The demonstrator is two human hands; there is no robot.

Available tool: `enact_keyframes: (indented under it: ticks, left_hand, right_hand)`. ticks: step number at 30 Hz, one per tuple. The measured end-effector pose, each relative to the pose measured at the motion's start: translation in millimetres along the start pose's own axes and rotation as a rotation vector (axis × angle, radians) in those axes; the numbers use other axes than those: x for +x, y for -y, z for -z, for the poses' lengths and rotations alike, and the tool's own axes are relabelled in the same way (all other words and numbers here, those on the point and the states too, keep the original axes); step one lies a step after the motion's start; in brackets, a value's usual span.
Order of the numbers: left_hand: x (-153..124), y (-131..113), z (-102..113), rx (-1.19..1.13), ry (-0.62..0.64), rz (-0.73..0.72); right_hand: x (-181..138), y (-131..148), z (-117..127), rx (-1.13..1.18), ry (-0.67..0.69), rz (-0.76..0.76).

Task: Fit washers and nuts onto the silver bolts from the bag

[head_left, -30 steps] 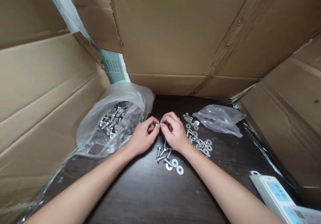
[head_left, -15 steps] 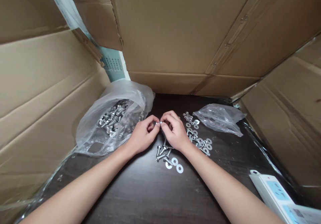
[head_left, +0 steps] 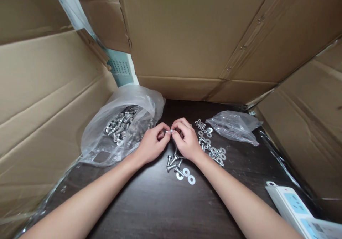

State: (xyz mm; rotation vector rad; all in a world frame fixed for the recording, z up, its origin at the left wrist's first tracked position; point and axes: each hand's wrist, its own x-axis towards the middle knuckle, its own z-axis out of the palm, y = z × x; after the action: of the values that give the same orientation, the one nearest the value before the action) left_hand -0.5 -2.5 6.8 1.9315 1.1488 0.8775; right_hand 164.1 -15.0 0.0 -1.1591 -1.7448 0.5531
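Pinched by the left hand (head_left: 154,141) and right hand (head_left: 187,140), the small metal piece (head_left: 171,131) is best steadied with light fingertip pressure.

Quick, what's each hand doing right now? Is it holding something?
Left hand: closed, pinching small shiny metal, too tiny to name exactly.
Right hand: closed, pinching metal at the same spot.

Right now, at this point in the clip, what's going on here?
A person's bare hands meet at the fingertips: the left hand and right hand pinch a small metal piece, too tiny to identify. Loose bolts and washers lie on the dark table. An open plastic bag of metal fasteners sits beyond the left forearm.
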Motion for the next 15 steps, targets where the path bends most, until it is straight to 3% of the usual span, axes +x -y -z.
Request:
enact_keyframes:
  ticks: [15]
  left_hand:
    - [-0.8, -1.7, 0.7, 0.009, 0.005, -0.006]
  right_hand:
    - [0.2, 0.2, 1.1, 0.012, 0.025, 0.0]
